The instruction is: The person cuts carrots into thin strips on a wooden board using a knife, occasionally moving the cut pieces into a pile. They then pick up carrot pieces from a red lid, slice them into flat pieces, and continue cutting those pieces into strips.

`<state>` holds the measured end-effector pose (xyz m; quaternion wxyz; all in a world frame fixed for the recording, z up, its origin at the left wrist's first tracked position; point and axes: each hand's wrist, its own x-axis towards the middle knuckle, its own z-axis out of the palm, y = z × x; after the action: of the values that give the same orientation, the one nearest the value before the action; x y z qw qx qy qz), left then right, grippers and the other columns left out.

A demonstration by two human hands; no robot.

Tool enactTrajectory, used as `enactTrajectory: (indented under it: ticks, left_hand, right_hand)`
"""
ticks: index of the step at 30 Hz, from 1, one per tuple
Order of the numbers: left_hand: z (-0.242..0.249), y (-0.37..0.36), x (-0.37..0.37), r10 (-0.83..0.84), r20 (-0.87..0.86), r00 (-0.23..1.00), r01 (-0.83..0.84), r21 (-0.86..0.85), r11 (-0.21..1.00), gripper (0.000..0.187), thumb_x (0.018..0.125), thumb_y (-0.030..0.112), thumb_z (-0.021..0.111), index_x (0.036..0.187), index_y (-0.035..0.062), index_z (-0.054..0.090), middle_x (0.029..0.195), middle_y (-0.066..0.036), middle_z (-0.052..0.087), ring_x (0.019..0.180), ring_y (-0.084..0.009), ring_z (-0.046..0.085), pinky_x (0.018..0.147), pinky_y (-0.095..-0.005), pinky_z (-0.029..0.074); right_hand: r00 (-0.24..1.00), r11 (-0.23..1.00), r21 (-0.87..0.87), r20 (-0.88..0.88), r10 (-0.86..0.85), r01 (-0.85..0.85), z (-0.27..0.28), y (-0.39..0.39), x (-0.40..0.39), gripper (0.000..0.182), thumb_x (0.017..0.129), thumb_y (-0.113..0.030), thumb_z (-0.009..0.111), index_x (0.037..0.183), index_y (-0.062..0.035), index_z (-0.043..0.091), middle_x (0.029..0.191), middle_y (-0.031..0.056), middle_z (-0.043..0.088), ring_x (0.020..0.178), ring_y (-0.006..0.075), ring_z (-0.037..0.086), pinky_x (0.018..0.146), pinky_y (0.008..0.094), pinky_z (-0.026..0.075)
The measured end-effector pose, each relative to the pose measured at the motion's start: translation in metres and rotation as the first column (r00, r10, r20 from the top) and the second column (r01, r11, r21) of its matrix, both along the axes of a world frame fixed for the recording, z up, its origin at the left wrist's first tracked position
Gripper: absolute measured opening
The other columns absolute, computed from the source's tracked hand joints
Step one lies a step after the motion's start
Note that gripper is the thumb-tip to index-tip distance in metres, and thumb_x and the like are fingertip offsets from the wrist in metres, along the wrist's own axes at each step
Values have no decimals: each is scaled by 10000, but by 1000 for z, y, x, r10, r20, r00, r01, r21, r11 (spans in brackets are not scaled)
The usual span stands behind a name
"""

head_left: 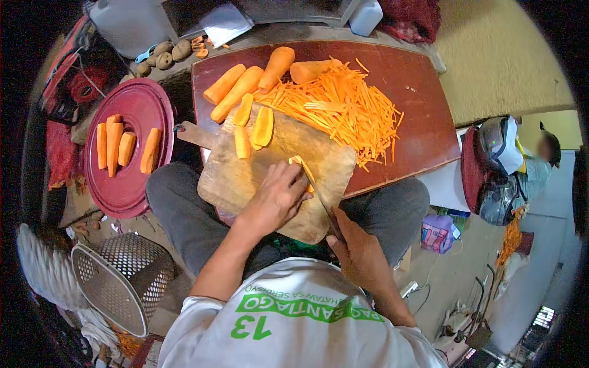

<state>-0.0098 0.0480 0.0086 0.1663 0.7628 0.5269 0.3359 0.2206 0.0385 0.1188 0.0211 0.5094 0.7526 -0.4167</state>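
On a wooden cutting board [224, 181], my left hand [279, 195] presses a carrot piece [296, 161] down with its fingers bent together. My right hand [356, 245] is wrapped round the handle of a knife [321, 194], whose blade lies along the right side of that piece. Several cut carrot slabs [263, 127] rest on the board's upper left part. Behind the board, a pile of carrot sticks [350, 110] spreads over the red table [423, 135]. Several peeled carrots [277, 66] lie at the table's back left.
A round red lid [162, 107] holding several peeled carrots is at the left. Below it stands a perforated basket [126, 276]. Potatoes [164, 60] sit behind the table. A purple bag [437, 233] is on the floor at right, and a person [546, 147] is at far right.
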Motion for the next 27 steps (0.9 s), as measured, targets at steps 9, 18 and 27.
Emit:
enactTrajectory:
  ticks: [9,18,27]
  left_hand:
    - [-5,3,1,-7,4,1000,7,-36,999,296,861,91,785,1136,3,718,1133,-165,582,1112,-391,568,945,-499,486]
    - [1,2,-2,7,-17,1000,-8,-36,999,392,781,16,749,1170,-22,727,1173,-171,599,1126,-386,571,973,-491,483]
    - [-5,1,0,30,-33,999,-29,26,999,316,806,62,728,1107,-30,752,1125,-146,613,1105,-367,578,961,-474,482]
  right_hand:
    - [989,976,183,-58,133,-120,-27,14,-1,532,1085,-183,574,1552,33,436,1355,337,652,1190,502,675,960,542,572]
    - [999,999,32,-53,7,-5,-22,33,-16,469,1057,-145,604,1496,-14,499,1273,314,694,1234,502,654,979,527,560]
    - [1000,998,66,-6,7,-6,-29,18,-14,496,1056,-134,603,1517,-2,478,1276,338,686,1213,535,647,976,510,564]
